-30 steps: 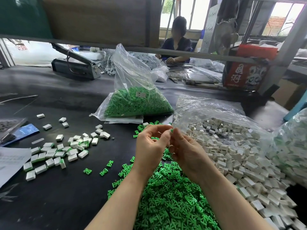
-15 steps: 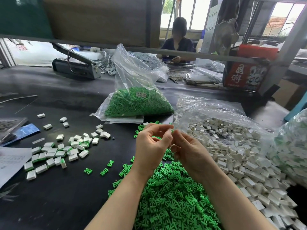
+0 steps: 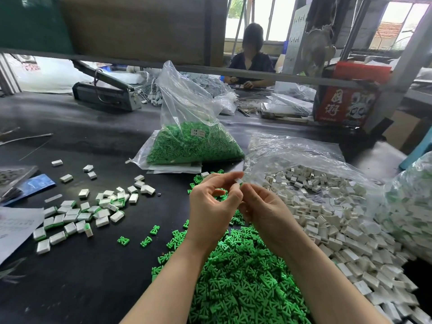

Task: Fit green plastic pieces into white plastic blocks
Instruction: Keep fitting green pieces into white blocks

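Head view: left hand (image 3: 214, 210) and right hand (image 3: 264, 212) apparently pinch white block (image 3: 239, 181).

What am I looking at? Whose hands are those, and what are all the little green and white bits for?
There is no machine here. You are looking through a camera worn on a person's head, so you see what they see: their own two arms reaching out over a dark worktable.

The left hand and the right hand meet in the middle, and their fingertips pinch a small white block between them. Whether a green piece is already inside it is too small to tell.

Under the arms lies a loose heap of green pieces. To the right is a big pile of white blocks spilling from a clear bag. To the left is a smaller group of blocks showing green edges, which look finished. Behind stands a bag of more green pieces.

Far back, another person sits working.
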`<state>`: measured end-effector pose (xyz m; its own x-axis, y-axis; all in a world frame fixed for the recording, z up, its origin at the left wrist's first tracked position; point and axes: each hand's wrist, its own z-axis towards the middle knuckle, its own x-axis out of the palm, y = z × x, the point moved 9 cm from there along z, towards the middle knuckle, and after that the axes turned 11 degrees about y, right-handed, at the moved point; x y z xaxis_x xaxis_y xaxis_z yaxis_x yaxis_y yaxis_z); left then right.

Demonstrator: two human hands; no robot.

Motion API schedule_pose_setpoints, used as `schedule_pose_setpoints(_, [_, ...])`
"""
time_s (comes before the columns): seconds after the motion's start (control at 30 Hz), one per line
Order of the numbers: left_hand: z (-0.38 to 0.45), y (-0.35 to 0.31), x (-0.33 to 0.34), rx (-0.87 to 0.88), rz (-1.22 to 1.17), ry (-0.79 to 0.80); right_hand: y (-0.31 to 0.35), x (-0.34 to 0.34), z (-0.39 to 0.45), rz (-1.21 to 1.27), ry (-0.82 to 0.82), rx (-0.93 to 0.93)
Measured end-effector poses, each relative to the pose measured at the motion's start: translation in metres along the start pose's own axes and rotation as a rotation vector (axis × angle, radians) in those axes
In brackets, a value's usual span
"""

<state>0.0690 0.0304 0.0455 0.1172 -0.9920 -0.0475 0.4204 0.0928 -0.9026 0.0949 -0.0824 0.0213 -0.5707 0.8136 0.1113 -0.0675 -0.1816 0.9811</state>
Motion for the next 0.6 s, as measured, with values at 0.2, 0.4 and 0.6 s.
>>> schedule_pose_setpoints(0.2, [0.0003, -0.0058, -0.0022, 0.077, 0.049, -0.033, 0.0023, 0.0079, 0.0007, 0.051, 0.087, -0.03])
schedule_pose_setpoints(0.4, [-0.0005, -0.0108, -0.0042, 0.13, 0.088, -0.067, -0.0025, 0.0063, 0.002, 0.146, 0.107, -0.035])
schedule_pose_setpoints(0.6, [0.0002, -0.0076, -0.0036, 0.113, 0.059, -0.062, -0.0047, 0.0015, 0.0006, 0.14, 0.054, -0.016])
